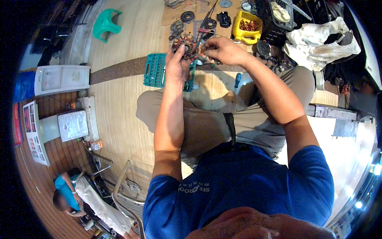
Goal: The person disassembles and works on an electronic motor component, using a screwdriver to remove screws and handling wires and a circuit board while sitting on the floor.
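Observation:
My left hand (178,65) is closed around a round motor stator (185,47) with copper-coloured windings and holds it up over the floor. Just to its right, my right hand (223,51) has its fingers bent and pressed together; what they hold, if anything, is too small to make out. A red-handled tool (205,31) lies beyond that hand. Below the stator, a teal socket-set case (155,71) lies opened, partly hidden by my left forearm. A blue-handled screwdriver (238,80) rests on the floor between my knees.
Dark round parts (187,16) lie on cardboard ahead. A yellow cut-open jug (241,33) holds copper-coloured pieces. White cloth (314,46) and black crates (274,30) are at the right. A green stool (106,24) stands far left; another person (65,185) sits at lower left.

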`<state>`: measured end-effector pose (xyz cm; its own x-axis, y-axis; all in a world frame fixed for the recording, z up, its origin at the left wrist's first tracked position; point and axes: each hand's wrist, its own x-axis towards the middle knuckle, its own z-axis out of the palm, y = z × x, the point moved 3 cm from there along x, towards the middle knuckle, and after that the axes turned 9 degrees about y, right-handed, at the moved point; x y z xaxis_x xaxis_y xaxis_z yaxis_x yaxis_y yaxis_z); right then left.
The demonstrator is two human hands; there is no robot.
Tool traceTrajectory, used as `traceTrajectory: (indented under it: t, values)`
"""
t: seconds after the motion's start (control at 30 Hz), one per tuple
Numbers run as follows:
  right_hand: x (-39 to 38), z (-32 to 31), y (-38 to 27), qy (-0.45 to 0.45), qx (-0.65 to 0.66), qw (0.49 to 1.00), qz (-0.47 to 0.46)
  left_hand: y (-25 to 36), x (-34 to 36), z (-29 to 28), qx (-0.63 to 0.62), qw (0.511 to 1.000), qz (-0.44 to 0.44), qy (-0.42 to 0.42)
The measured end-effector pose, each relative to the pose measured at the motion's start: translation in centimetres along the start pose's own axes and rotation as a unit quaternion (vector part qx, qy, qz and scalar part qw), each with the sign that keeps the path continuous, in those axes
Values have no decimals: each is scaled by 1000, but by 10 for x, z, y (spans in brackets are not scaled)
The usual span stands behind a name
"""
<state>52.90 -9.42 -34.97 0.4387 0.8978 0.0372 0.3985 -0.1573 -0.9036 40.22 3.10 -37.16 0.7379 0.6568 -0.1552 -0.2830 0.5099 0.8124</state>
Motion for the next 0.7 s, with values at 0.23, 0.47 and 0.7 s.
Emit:
traceTrajectory:
  t: [0.23, 0.47, 0.7]
  values:
    - [1, -6, 2, 161, -105, 973, -130, -3, 3, -5, 39, 999, -37, -5]
    - [-1, -10, -1, 200, -149, 959, -133, -6, 3, -4, 42, 998, -49, -17]
    - [-1, -13, 4, 209, -165, 957, -119, -7, 2, -1, 50, 998, -30, -10]
